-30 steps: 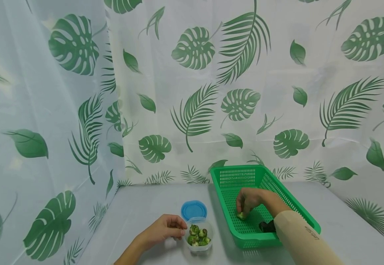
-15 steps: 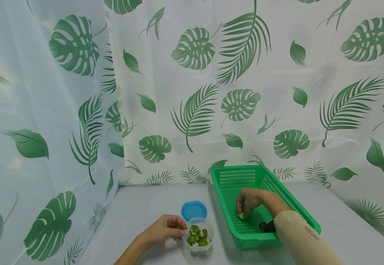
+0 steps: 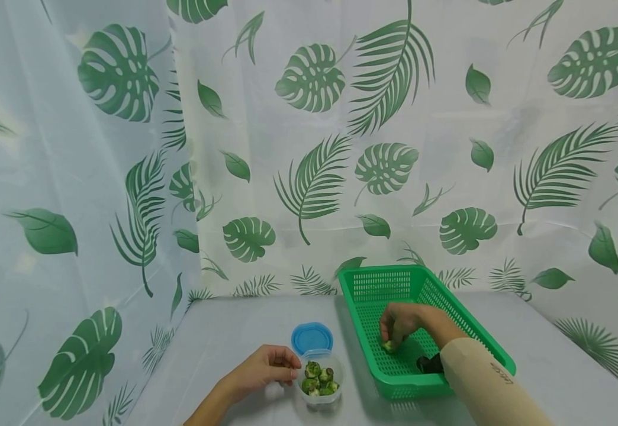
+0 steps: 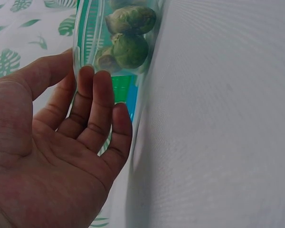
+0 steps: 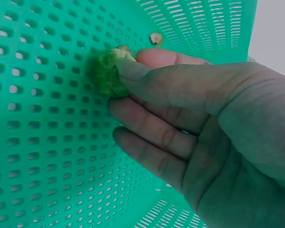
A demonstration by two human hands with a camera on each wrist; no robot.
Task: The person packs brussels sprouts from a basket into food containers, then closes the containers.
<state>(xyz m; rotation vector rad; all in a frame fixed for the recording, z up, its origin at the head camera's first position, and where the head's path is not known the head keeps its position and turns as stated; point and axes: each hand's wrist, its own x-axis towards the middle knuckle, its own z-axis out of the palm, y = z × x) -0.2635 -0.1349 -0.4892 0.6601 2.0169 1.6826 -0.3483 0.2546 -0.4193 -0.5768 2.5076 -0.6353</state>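
In the head view my left hand (image 3: 267,373) is at the left rim of a clear plastic container (image 3: 324,403) that holds several Brussels sprouts (image 3: 312,370). The left wrist view shows its thumb and index finger pinching that rim, with the other fingers loosely bent alongside. My right hand (image 3: 401,320) reaches down into a green perforated basket (image 3: 364,349). Between its thumb and fingers it pinches a Brussels sprout (image 5: 107,73), low against the basket's holed bottom. The last two fingers extend below the sprout.
A blue lid (image 3: 312,339) lies on the white table just behind the container. One small pale scrap (image 5: 156,39) is in the basket near the sprout. Next to the right sleeve shows a dark object (image 3: 429,364). Leaf-printed curtains (image 3: 309,195) enclose the back and left.
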